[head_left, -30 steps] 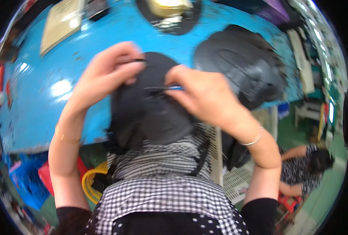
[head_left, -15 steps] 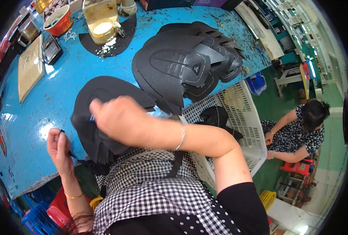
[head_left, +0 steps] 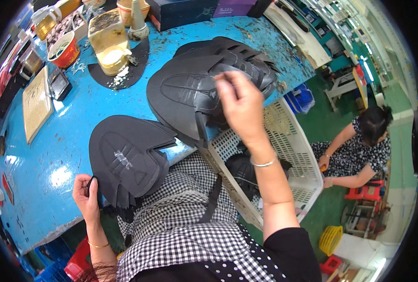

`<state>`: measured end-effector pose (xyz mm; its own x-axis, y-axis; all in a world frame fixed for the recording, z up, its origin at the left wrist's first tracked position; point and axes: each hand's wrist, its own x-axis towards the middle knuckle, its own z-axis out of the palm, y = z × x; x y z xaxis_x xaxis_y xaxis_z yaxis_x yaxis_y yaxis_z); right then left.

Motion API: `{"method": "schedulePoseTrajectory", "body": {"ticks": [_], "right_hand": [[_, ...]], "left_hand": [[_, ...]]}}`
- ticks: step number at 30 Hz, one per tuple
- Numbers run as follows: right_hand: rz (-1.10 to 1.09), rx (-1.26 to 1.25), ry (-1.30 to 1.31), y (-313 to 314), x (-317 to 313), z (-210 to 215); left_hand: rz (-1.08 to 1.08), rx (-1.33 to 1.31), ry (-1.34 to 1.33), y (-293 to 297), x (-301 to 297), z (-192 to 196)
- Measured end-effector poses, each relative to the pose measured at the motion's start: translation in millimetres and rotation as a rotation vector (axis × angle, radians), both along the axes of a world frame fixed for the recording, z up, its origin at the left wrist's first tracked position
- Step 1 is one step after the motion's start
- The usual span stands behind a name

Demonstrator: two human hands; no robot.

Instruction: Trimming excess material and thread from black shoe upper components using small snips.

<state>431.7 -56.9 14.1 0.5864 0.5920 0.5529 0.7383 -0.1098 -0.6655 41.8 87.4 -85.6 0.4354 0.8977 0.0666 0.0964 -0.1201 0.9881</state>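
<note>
In front of me a small stack of flat black shoe uppers (head_left: 117, 141) lies on the blue table, overhanging its near edge. The top one has stitched lines and a whitish, shiny smear. Beside its left edge, my left hand (head_left: 86, 195) is closed, thumb against fingers, on a thin black strip. My right hand (head_left: 241, 103) is raised over a larger pile of black shoe uppers (head_left: 178, 84) farther right. Its fingers are pinched together at the pile's upper side. What they grip, if anything, cannot be made out.
A white crate (head_left: 293, 155) holding black pieces stands right of the table. At the back left are a pot of pale paste (head_left: 112, 58), a red bowl (head_left: 63, 50) and a tan board (head_left: 37, 103). Another person (head_left: 359, 145) sits working beyond the crate.
My right hand has moved from the near stack up and right to the larger pile, uncovering the top upper and its smear. My left hand stays at the stack's left edge.
</note>
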Motion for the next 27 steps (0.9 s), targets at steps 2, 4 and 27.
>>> {"method": "schedulePoseTrajectory", "body": {"ticks": [2, 4, 27], "right_hand": [[0.243, -0.100, -0.134, 13.9, -13.0, -17.2], [0.230, -0.201, -0.359, 25.3, -19.4, -42.9], [0.148, 0.101, -0.021, -4.6, 53.0, -43.2]], "left_hand": [[-0.017, 0.020, 0.026, 0.5, -1.6, -2.2], [-0.024, 0.044, 0.049, 0.6, 0.5, -2.6], [0.118, 0.027, -0.156, 1.8, -18.0, -7.4]]}}
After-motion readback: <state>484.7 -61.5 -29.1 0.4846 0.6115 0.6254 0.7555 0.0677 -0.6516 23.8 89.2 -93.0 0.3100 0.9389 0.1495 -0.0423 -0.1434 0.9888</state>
